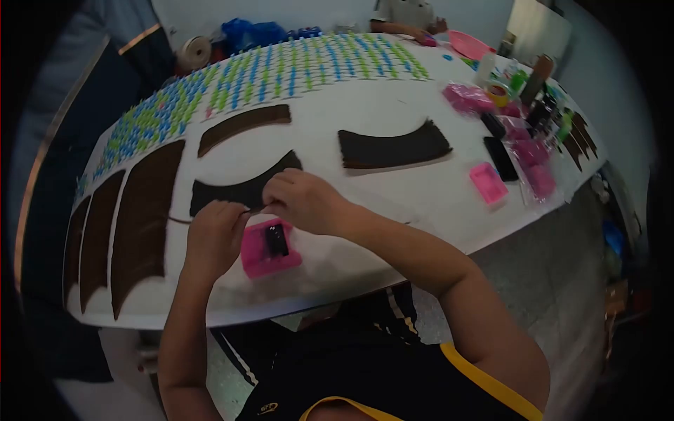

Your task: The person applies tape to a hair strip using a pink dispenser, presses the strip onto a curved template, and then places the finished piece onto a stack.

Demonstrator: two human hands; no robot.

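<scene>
Both hands at lower centre-left of frame, working over the white table (pixel 393 112). Left hand (pixel 214 235) curled, fingers narrow, pinching one end of a thin dark strand (pixel 254 209). Right hand (pixel 302 200) just beside it, fingertips pinched tight on the other end of the same strand. Hands nearly touching; strand too fine to say what it is.

Directly below the hands: pink tray (pixel 270 249) flat on the table, small black pieces (pixel 275 240) inside. Left hand overlaps its left edge.

Behind the hands, a dark curved strip (pixel 239 186), partly covered by both hands. A similar one (pixel 393 149) at centre-right, and a thinner one (pixel 244 123) upper left of centre. Three long dark strips (pixel 140 224) stand in a row at far left.

Rows of blue and green clips (pixel 281 70) cover the top of the table. Second pink tray (pixel 488 182) at right, near a black bar (pixel 500 158) and pink bags (pixel 533 158). Tape roll (pixel 195 50) at upper left.

Another person's arm (pixel 404 28) at the far edge, top of frame.
</scene>
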